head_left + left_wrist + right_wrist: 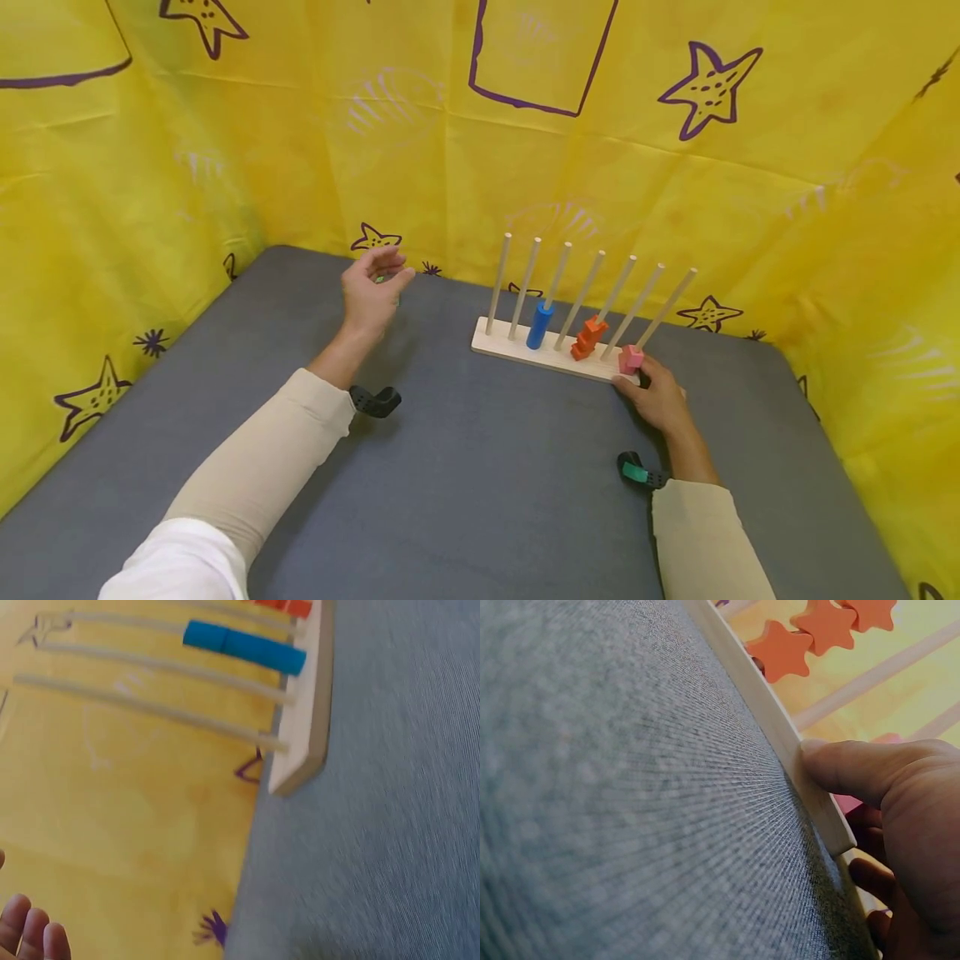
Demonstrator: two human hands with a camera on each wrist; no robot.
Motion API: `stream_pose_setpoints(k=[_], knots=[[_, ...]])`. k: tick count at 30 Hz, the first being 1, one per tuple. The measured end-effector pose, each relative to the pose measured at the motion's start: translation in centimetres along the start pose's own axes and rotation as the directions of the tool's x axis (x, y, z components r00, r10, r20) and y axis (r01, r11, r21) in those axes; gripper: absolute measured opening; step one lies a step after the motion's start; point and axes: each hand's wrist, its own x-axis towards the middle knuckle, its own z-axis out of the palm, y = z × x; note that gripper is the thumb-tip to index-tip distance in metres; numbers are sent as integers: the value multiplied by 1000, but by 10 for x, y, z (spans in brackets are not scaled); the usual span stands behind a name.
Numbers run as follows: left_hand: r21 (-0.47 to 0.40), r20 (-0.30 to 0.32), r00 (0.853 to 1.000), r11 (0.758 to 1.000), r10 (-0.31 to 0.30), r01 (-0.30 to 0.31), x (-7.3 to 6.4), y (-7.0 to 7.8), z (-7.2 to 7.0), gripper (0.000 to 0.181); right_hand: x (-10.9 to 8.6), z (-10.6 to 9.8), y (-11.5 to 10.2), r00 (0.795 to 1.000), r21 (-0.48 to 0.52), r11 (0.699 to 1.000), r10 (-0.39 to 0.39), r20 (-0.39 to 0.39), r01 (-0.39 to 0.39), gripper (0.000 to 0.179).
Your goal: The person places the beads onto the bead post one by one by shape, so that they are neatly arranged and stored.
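Note:
A wooden peg rack (501,346) stands near the back of the table, with several upright pegs. It carries blue cylinders (539,325), orange star beads (588,337) and, on its rightmost peg, pink blocks (631,359). My right hand (660,396) grips the rack's right end, thumb along the front edge and fingers behind the base, beside the pink blocks. Left of the rack, my left hand (371,296) has loosely curved fingers, with a gap between thumb and fingers. A bit of green (380,280) shows through that gap; the rest of it is hidden behind the hand.
A grey cloth-like surface (450,483) covers the table. Yellow fabric (420,167) with purple drawings hangs close behind the rack and along both sides. Black wrist mounts (375,402) stick out inward from both wrists.

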Motion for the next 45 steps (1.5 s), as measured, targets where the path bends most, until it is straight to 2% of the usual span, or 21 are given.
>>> stream_pose_setpoints(k=[4, 8, 11, 15, 18, 21, 24, 28, 32, 35, 37, 40, 43, 45], knots=[[22, -40, 997, 997, -71, 72, 5, -19, -9, 33, -1, -1, 1, 1000, 1, 1000, -2, -8, 2, 43], [104, -70, 981, 977, -179, 185, 15, -59, -20, 33, -1, -1, 1, 1000, -9, 1000, -5, -16, 5, 39], [213, -67, 967, 943, -246, 255, 20, -87, -26, 35, -1, 0, -1, 1000, -15, 1000, 10, -9, -10, 40], [357, -36, 953, 887, -301, 293, 23, -98, -28, 40, -1, 0, -2, 999, -20, 999, 31, -8, -31, 45], [464, -13, 962, 850, -274, 248, 27, -102, -29, 43, 0, 1, -1, 999, -17, 999, 30, -12, -30, 43], [563, 31, 967, 803, -254, 193, 30, -107, -30, 46, 0, 3, 1, 999, -21, 999, 32, -12, -33, 40], [610, 80, 959, 774, -272, 169, 30, -111, -31, 48, 0, 3, 3, 999, -26, 999, 38, -11, -38, 41], [595, 101, 954, 786, -283, 170, 29, -116, -32, 42, 1, 3, 3, 999, -14, 999, 32, -16, -32, 40], [575, 79, 970, 805, -230, 144, 26, -121, -33, 32, 2, 3, 3, 999, -5, 1000, 10, -38, -10, 41], [601, 98, 977, 793, -191, 95, 24, -123, -36, 32, 4, 4, 3, 999, -6, 1000, -4, -41, 4, 41], [618, 140, 971, 783, -193, 67, 22, -123, -39, 38, 3, 4, 2, 999, -8, 1000, -2, -32, 2, 40], [646, 213, 950, 762, -226, 37, 19, -120, -44, 47, 3, 5, 2, 1000, -11, 1000, 6, -19, -6, 40], [663, 273, 926, 749, -259, 14, 17, -118, -46, 44, 2, 4, 1, 1000, -7, 1000, 9, -21, -9, 40], [674, 294, 915, 739, -275, 6, 17, -117, -45, 40, 2, 4, 1, 1000, 5, 1000, 2, -25, -2, 40]])
